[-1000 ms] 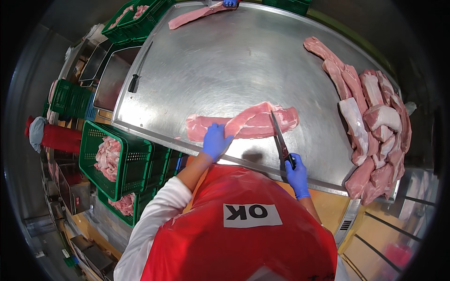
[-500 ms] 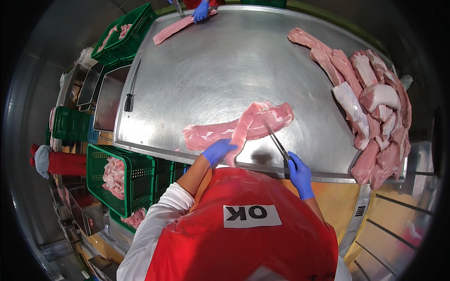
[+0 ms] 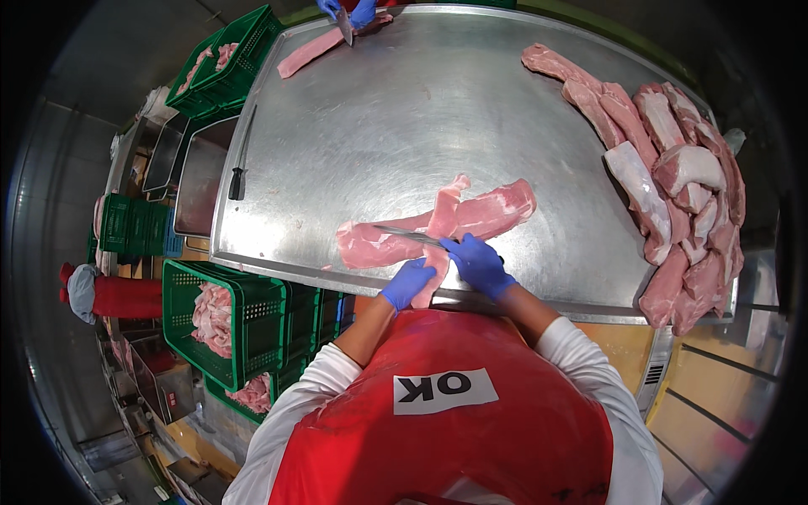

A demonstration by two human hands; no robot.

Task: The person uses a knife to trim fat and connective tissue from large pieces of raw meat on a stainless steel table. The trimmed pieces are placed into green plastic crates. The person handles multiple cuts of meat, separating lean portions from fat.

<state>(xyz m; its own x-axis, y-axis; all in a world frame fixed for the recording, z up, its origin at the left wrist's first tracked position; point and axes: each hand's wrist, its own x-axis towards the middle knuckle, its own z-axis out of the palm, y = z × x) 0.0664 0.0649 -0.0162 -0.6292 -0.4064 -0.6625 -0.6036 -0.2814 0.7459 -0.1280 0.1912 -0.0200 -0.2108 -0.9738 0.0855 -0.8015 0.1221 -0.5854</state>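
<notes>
A long slab of raw pink meat [image 3: 438, 223] lies across the near part of the steel tabletop [image 3: 404, 109], paler and marbled at its right end, with a loose strip folded up across its middle and hanging down toward the near edge. The left hand [image 3: 407, 284], in a blue glove, is closed on the lower end of that strip at the tabletop's edge. The right hand [image 3: 477, 263], gloved the same, is clamped on the handle of a knife [image 3: 410, 235] whose thin blade lies flat across the meat, pointing left; the handle itself is hidden in the fist. The tabletop is dull brushed metal, scuffed, with a raised rim. A heap of similar cuts [image 3: 673, 185], pink with white fat, is piled along its right side, partly cut off by the dark rim of the view. A dark-handled sharpening steel [image 3: 241, 164] lies near the left edge. Green plastic crates [image 3: 236, 316] with latticed walls hold more meat below. At the far edge another person's blue-gloved hands [image 3: 349, 10] work a strip of meat [image 3: 316, 50], mostly out of view.
</notes>
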